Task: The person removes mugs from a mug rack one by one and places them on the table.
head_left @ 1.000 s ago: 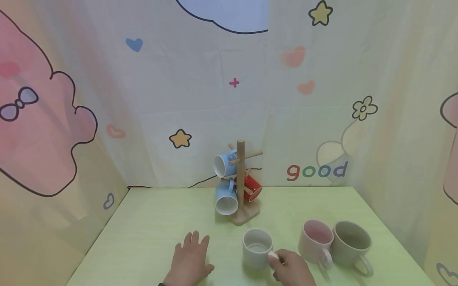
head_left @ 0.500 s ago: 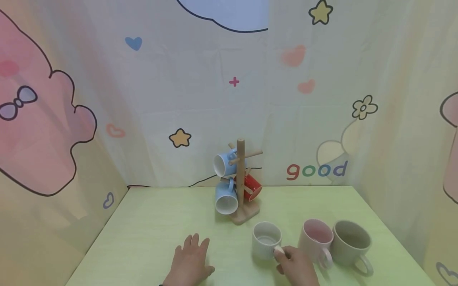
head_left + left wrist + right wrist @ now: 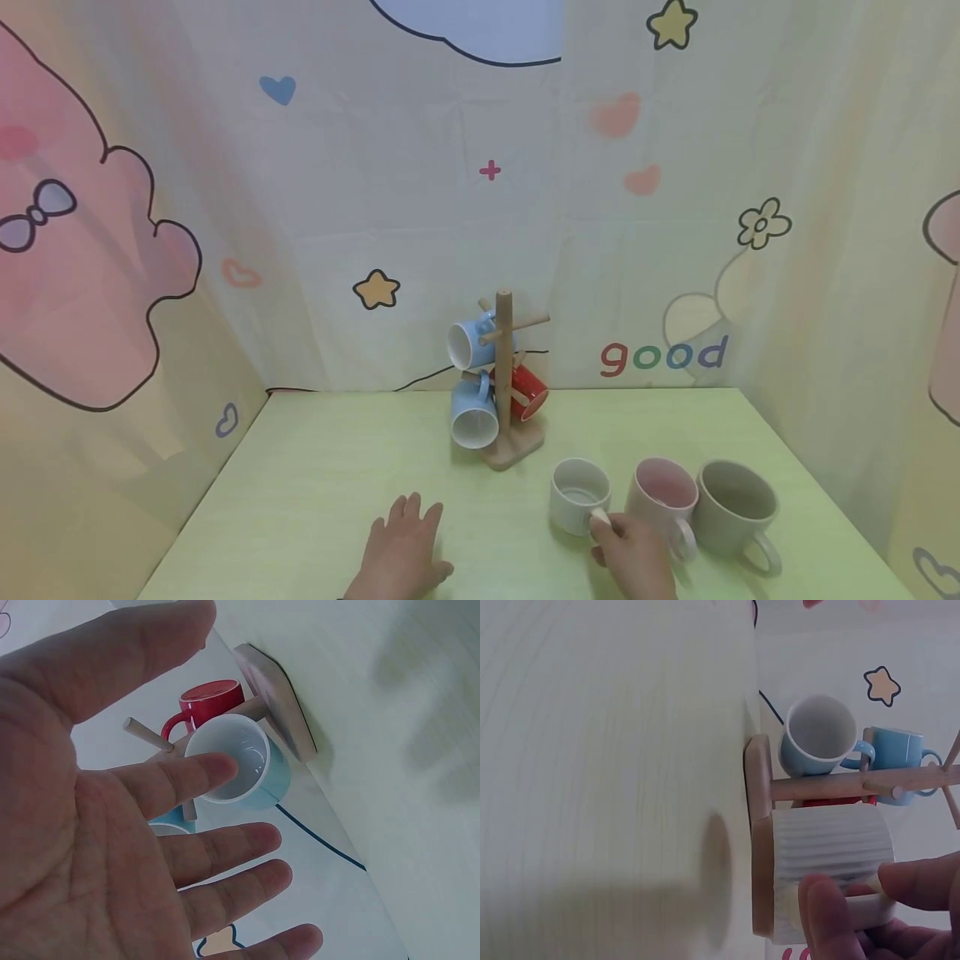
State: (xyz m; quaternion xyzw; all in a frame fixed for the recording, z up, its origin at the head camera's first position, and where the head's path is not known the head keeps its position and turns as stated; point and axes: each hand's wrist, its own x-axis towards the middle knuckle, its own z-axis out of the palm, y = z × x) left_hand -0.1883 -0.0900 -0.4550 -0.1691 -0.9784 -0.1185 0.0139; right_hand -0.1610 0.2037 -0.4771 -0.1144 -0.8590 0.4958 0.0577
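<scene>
My right hand [image 3: 636, 554] pinches the handle of a white mug [image 3: 577, 497], which stands upright near the right-middle of the table. The right wrist view shows the ribbed side of that white mug [image 3: 832, 844] and my thumb and fingers at its handle. Whether its base touches the table I cannot tell. A pink mug [image 3: 651, 510] is just to its right, partly behind my right hand. My left hand [image 3: 401, 550] is at the front left with fingers spread, holding nothing; the left wrist view shows its bare palm [image 3: 82, 855].
Behind the white mug is a wooden mug rack [image 3: 504, 367]. On it hang an upper blue mug [image 3: 471, 345], a lower blue mug [image 3: 472, 415] and a red mug [image 3: 529, 392]. A grey-beige mug [image 3: 720, 521] stands at the right on the pale green table [image 3: 322, 450].
The white mug has moved right and a little farther back in my right hand, closer to the pink mug. My left hand has barely shifted.
</scene>
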